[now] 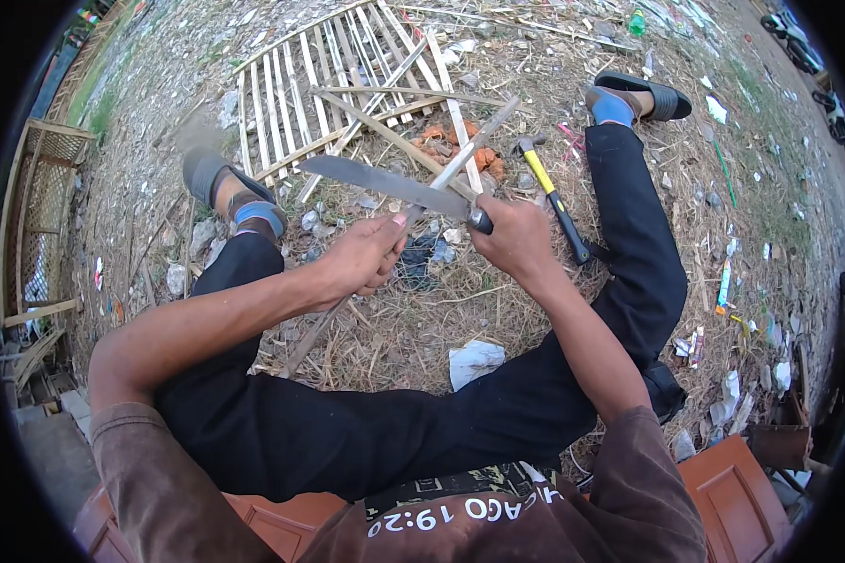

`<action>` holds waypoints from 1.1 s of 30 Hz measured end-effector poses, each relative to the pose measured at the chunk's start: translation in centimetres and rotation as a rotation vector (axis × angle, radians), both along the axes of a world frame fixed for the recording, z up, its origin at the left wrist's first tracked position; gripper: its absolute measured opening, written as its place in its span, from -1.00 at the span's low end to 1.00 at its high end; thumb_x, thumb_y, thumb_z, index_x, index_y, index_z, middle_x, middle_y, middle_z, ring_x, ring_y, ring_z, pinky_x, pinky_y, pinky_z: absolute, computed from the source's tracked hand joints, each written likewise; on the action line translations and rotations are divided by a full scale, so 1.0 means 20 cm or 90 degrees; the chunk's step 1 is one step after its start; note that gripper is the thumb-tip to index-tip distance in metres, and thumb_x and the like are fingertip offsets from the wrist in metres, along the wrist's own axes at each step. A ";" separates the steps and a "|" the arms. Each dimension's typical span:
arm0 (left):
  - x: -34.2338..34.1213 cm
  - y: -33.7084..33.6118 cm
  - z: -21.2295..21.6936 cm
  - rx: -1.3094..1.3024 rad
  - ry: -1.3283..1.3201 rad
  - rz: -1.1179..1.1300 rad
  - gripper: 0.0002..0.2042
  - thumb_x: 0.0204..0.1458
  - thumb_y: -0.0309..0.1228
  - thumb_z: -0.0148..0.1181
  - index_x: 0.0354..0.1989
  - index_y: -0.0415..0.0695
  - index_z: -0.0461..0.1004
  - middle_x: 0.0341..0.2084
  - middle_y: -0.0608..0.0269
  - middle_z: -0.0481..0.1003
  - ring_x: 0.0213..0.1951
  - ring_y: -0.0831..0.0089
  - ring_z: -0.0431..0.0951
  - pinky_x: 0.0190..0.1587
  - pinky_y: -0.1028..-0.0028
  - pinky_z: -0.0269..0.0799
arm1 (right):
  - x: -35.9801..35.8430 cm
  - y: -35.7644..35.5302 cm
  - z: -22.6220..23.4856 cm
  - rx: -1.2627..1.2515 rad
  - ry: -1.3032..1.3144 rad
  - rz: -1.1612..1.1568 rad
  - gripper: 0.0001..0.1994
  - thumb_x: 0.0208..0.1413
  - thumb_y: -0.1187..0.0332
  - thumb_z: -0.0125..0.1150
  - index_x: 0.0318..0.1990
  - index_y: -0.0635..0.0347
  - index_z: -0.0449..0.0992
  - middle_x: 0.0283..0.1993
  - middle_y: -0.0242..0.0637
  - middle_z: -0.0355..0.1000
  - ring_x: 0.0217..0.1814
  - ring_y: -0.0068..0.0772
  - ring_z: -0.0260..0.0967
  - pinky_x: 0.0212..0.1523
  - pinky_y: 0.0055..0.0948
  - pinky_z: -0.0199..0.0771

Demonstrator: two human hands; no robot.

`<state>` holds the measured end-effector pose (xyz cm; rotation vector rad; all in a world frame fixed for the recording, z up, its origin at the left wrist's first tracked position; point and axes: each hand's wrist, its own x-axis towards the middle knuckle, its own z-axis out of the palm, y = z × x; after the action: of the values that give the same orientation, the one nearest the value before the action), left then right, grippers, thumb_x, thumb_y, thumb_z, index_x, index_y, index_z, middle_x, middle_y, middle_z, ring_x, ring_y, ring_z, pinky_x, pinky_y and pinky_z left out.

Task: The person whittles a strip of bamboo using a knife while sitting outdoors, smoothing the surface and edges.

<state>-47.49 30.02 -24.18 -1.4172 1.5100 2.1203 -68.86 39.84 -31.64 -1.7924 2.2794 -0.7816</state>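
My right hand (514, 236) is closed round the dark handle of a machete (385, 180). Its long, broad blade points to the left and lies across a thin wooden strip (479, 145). Gripping that strip below the blade, my left hand (368, 255) has its fingers wrapped round the wood. The strip slants from between my legs up to the far right, and its lower end reaches down near my thigh. Whether the edge bites into the wood cannot be made out. To the right of my right hand, a hammer (554, 199) with a yellow and black handle lies on the ground.
A slatted wooden frame (296, 108) lies on the ground ahead, loose strips across its near side. Orange-brown rubble (455, 145) sits beside it. A white crumpled sheet (474, 364) rests between my legs. Woven panels (47, 202) stand at left; a green bottle (637, 22) lies far off.
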 end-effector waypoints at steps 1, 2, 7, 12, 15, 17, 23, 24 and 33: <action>0.01 0.00 0.00 0.001 -0.002 0.003 -0.65 0.36 -0.03 -0.29 -0.35 -0.02 0.19 -0.70 0.54 0.04 -0.74 0.73 -0.07 -0.74 0.60 -0.19 | 0.02 0.00 0.00 0.012 0.010 0.073 -0.82 0.00 0.22 0.23 -0.42 0.13 0.57 -0.53 -0.06 0.50 -0.48 0.03 0.49 -0.40 -0.06 0.46; 0.02 0.01 0.02 -0.015 0.006 -0.001 -0.65 0.36 -0.03 -0.27 -0.35 -0.02 0.19 -0.69 0.53 0.05 -0.74 0.72 -0.06 -0.74 0.60 -0.18 | -0.05 -0.02 -0.03 0.011 0.006 0.077 -0.82 0.00 0.22 0.23 -0.42 0.13 0.57 -0.53 -0.06 0.50 -0.48 0.03 0.49 -0.40 -0.06 0.46; 0.01 -0.03 -0.07 -0.068 -0.009 -0.012 -0.65 0.36 -0.05 -0.25 -0.37 -0.02 0.19 -0.69 0.54 0.05 -0.75 0.72 -0.06 -0.74 0.60 -0.18 | -0.37 -0.09 -0.13 0.091 0.007 -0.227 -0.81 -0.01 0.22 0.23 -0.34 0.10 0.59 -0.51 -0.04 0.51 -0.47 0.06 0.49 -0.38 -0.07 0.48; 0.05 -0.05 -0.01 -0.023 0.005 0.031 -0.65 0.36 -0.06 -0.26 -0.39 -0.02 0.19 -0.72 0.55 0.03 -0.76 0.73 -0.09 -0.76 0.58 -0.21 | -0.11 -0.12 -0.07 0.049 -0.033 -0.106 -0.78 0.00 0.21 0.19 -0.32 0.16 0.58 -0.44 0.02 0.52 -0.34 0.12 0.50 -0.29 -0.01 0.46; 0.00 0.02 -0.01 -0.009 -0.001 -0.001 -0.66 0.36 -0.06 -0.25 -0.37 -0.02 0.21 -0.72 0.54 0.04 -0.76 0.73 -0.07 -0.75 0.59 -0.19 | -0.57 -0.17 -0.25 0.183 -0.137 -0.432 -0.72 0.02 0.25 0.12 -0.23 0.24 0.60 -0.27 0.10 0.55 -0.18 0.15 0.52 -0.18 -0.02 0.49; -0.02 -0.01 0.03 -0.064 0.058 -0.080 -0.66 0.36 -0.06 -0.26 -0.35 -0.03 0.22 -0.72 0.54 0.06 -0.75 0.72 -0.03 -0.74 0.59 -0.16 | -0.69 -0.09 -0.27 0.171 -0.152 -0.466 -0.70 0.02 0.27 0.09 -0.22 0.28 0.60 -0.21 0.13 0.54 -0.13 0.19 0.51 -0.12 -0.02 0.48; 0.02 -0.05 -0.05 -0.152 0.001 -0.076 -0.63 0.37 -0.07 -0.27 -0.34 -0.07 0.29 -0.67 0.51 0.13 -0.68 0.71 0.04 -0.66 0.59 -0.05 | -0.48 -0.05 -0.16 0.087 -0.214 -0.390 -0.71 0.00 0.22 0.16 -0.34 0.34 0.54 -0.36 0.12 0.51 -0.24 0.13 0.50 -0.18 -0.06 0.42; 0.01 -0.05 -0.05 -0.178 0.010 -0.103 -0.62 0.37 -0.09 -0.27 -0.34 -0.10 0.32 -0.64 0.48 0.18 -0.64 0.69 0.08 -0.62 0.58 0.02 | -0.47 -0.05 -0.16 0.055 -0.258 -0.405 -0.71 0.00 0.22 0.16 -0.37 0.35 0.53 -0.41 0.10 0.51 -0.30 0.12 0.49 -0.22 -0.07 0.40; 0.03 -0.03 -0.03 -0.114 0.019 -0.060 -0.58 0.38 -0.05 -0.31 -0.16 -0.11 0.39 -0.65 0.52 0.11 -0.61 0.69 0.07 -0.59 0.58 0.02 | -0.18 -0.02 0.02 -0.034 -0.291 -0.232 -0.76 0.01 0.27 0.24 -0.43 0.33 0.47 -0.61 -0.07 0.39 -0.58 -0.11 0.34 -0.45 -0.17 0.29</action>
<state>-46.95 29.39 -24.77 -1.3442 1.7801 2.0030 -72.56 39.54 -31.18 -1.0688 2.2934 -1.1770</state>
